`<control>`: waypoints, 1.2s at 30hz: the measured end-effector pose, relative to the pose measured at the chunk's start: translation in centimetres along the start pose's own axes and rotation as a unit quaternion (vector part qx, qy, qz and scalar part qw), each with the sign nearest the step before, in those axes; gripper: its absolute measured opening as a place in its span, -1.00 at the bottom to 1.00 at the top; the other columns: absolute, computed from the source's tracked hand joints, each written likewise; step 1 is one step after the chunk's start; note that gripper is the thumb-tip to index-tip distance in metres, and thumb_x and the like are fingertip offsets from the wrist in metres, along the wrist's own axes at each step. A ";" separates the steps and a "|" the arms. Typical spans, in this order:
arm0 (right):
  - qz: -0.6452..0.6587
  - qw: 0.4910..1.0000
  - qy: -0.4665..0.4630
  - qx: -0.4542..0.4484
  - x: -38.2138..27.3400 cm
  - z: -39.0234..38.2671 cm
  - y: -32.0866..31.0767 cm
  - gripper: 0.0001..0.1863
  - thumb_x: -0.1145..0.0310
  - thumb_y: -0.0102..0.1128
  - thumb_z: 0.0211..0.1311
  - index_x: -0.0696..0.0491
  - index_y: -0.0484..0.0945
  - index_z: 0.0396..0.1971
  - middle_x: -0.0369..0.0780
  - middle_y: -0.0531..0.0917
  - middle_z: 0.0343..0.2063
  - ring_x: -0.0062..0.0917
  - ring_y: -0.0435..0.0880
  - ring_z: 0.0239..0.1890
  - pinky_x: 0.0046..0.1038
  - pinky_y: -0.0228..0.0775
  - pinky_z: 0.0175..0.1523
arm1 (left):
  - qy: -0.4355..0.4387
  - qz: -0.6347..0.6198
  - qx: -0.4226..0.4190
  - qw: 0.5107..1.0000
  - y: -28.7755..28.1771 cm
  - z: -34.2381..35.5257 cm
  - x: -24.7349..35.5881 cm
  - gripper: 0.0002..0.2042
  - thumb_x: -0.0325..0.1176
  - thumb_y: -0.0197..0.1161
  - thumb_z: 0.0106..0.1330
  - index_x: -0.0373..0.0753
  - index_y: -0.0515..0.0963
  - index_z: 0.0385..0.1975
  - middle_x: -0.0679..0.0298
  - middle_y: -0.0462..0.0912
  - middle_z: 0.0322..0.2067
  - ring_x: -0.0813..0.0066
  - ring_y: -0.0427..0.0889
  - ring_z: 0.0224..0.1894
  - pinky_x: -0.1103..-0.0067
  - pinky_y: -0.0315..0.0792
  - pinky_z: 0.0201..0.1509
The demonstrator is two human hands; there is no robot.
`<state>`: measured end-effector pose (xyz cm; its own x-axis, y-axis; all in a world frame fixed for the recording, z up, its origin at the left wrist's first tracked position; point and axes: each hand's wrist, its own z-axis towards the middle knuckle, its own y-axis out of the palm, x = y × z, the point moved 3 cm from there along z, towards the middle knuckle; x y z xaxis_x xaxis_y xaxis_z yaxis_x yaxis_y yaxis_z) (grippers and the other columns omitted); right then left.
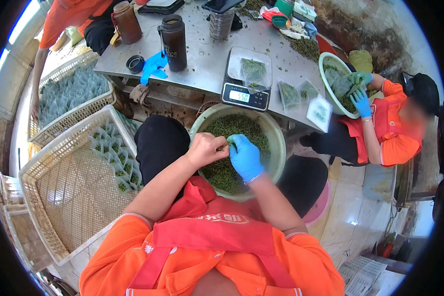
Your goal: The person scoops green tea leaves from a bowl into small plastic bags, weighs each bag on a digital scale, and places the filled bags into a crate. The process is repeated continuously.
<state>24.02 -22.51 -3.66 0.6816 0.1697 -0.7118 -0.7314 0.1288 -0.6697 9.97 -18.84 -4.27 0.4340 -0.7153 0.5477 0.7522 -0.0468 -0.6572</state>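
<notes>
Pinching, apparently, over the bowl: left hand [207,148], bare, fingers curled in on a green bit [225,146]; right hand [245,159], blue-gloved, fingers bent, tips meeting the left's at the same bit; sprig or film, too small to tell; a loose pinch could drop it among the greens [227,180] below and lose it, slick glove tips a likely cause; bare skin could also pass dirt to it.

Bowl [279,148] between the knees, greens spread broadly inside; a jerked knee could tilt it and spill them.

Ahead, scale [261,101] at the near edge of the table [202,74], packet [253,70] on its pan; a bump from below could upset the reading or send both down into the bowl; flat packs [289,94] just right of it, near the same edge, could be swept off by a passing sleeve.

Left, crate [59,254] with small pouches [121,158] bunched along its inner right side; sealed or not, cannot tell; if unsealed, a kick to the crate could topple them and shed contents; bottle [173,47] upright farther back; a careless reach could knock it over, wetting the table.
</notes>
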 end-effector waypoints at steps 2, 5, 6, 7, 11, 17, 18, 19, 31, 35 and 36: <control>0.046 0.999 0.022 0.016 0.5 -0.3 0.8 -0.90 0.42 0.14 0.03 0.03 0.50 -0.40 -0.12 0.57 -0.39 -0.16 0.57 -0.41 -0.29 0.42 -0.34 | 0.023 0.011 0.009 1.000 0.0 0.0 0.0 -0.83 -0.33 0.25 -0.07 -0.16 0.39 -0.73 0.23 0.37 -0.84 0.25 0.48 -0.71 0.40 0.39 -0.59; 0.111 0.990 0.081 -0.003 2.5 -0.7 2.1 -0.91 0.40 0.15 0.03 0.02 0.50 -0.43 -0.12 0.58 -0.42 -0.16 0.57 -0.41 -0.28 0.42 -0.33 | 0.026 0.014 0.002 1.000 0.0 0.1 -0.1 -0.85 -0.34 0.26 -0.10 -0.15 0.41 -0.73 0.24 0.40 -0.83 0.26 0.49 -0.71 0.41 0.40 -0.59; 0.132 0.986 0.105 -0.016 2.4 -0.6 2.1 -0.91 0.40 0.16 0.02 0.02 0.50 -0.43 -0.11 0.58 -0.42 -0.16 0.57 -0.40 -0.28 0.42 -0.33 | -0.011 0.008 0.012 1.000 -0.1 0.2 -0.5 -0.87 -0.33 0.26 -0.10 -0.14 0.43 -0.72 0.24 0.42 -0.81 0.26 0.51 -0.69 0.42 0.41 -0.58; 0.119 0.987 0.098 -0.043 2.1 -0.9 1.8 -0.91 0.39 0.15 0.03 0.02 0.50 -0.43 -0.11 0.58 -0.42 -0.16 0.57 -0.40 -0.28 0.42 -0.33 | -0.047 0.003 0.021 0.999 -0.2 0.2 -1.0 -0.88 -0.33 0.27 -0.10 -0.14 0.46 -0.70 0.23 0.45 -0.79 0.26 0.52 -0.67 0.43 0.41 -0.56; -0.008 0.991 0.044 -0.127 -0.1 -1.2 -1.3 -0.82 0.27 0.19 0.05 0.00 0.54 -0.35 -0.09 0.57 -0.28 -0.18 0.58 -0.28 -0.28 0.43 -0.22 | -0.275 -0.046 -0.027 0.960 -1.3 0.7 -4.0 -0.85 -0.21 0.25 -0.02 -0.14 0.55 -0.58 0.17 0.54 -0.69 0.23 0.58 -0.59 0.43 0.46 -0.48; -0.089 0.990 -0.078 0.074 0.4 4.5 -5.0 -0.60 0.21 0.13 0.13 0.05 0.47 -0.04 -0.08 0.43 0.09 -0.26 0.54 -0.03 -0.34 0.44 -0.02 | -0.159 -0.003 -0.153 0.975 -0.3 0.4 -0.9 -0.67 0.05 0.21 0.11 -0.05 0.56 -0.31 0.28 0.59 -0.65 0.28 0.61 -0.53 0.42 0.45 -0.43; -0.120 0.987 -0.068 0.082 0.7 6.0 -4.9 -0.60 0.26 0.10 0.13 0.04 0.45 -0.01 -0.08 0.41 0.10 -0.24 0.56 -0.07 -0.32 0.46 -0.07 | -0.158 0.001 -0.140 0.977 -0.2 0.4 -1.0 -0.68 0.03 0.20 0.12 -0.06 0.56 -0.30 0.29 0.59 -0.65 0.27 0.61 -0.52 0.42 0.45 -0.43; -0.153 0.982 -0.058 0.091 0.9 7.5 -4.6 -0.60 0.31 0.08 0.13 0.03 0.42 0.01 -0.08 0.39 0.12 -0.23 0.58 -0.12 -0.31 0.48 -0.11 | -0.155 0.005 -0.126 0.980 -0.2 0.5 -1.1 -0.68 0.02 0.19 0.14 -0.06 0.55 -0.28 0.29 0.59 -0.65 0.27 0.61 -0.52 0.42 0.45 -0.43; -0.116 0.977 -0.124 0.127 3.9 9.4 -3.2 -0.77 0.53 0.11 0.04 0.05 0.49 -0.24 -0.12 0.52 -0.28 -0.20 0.57 -0.41 -0.28 0.44 -0.36 | -0.178 -0.006 -0.064 0.982 0.2 0.4 -2.4 -0.83 -0.17 0.17 0.20 -0.07 0.56 -0.33 0.20 0.56 -0.68 0.23 0.59 -0.56 0.39 0.45 -0.48; 0.198 0.974 0.103 0.032 4.6 4.4 -2.1 -0.81 0.45 0.16 0.14 0.10 0.52 -0.23 -0.16 0.59 -0.37 -0.49 0.55 -0.62 -0.48 0.41 -0.48 | -0.178 -0.032 -0.066 0.981 0.3 0.7 -1.6 -0.84 -0.18 0.18 0.19 -0.08 0.56 -0.33 0.21 0.58 -0.66 0.24 0.60 -0.55 0.41 0.45 -0.46; 0.212 0.964 0.157 0.011 4.1 3.5 -2.1 -0.77 0.39 0.16 0.17 0.08 0.53 -0.17 -0.20 0.62 -0.45 -0.63 0.50 -0.68 -0.55 0.37 -0.53 | -0.177 -0.041 -0.069 0.981 0.3 0.7 -1.5 -0.84 -0.18 0.18 0.19 -0.08 0.56 -0.33 0.21 0.59 -0.65 0.25 0.60 -0.54 0.42 0.45 -0.46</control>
<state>28.28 -18.63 -4.47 0.2916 -0.0927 -0.9520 -0.9438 0.1342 -0.3022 9.90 -17.33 -4.91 0.5384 -0.4187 0.7313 0.7279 -0.2061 -0.6540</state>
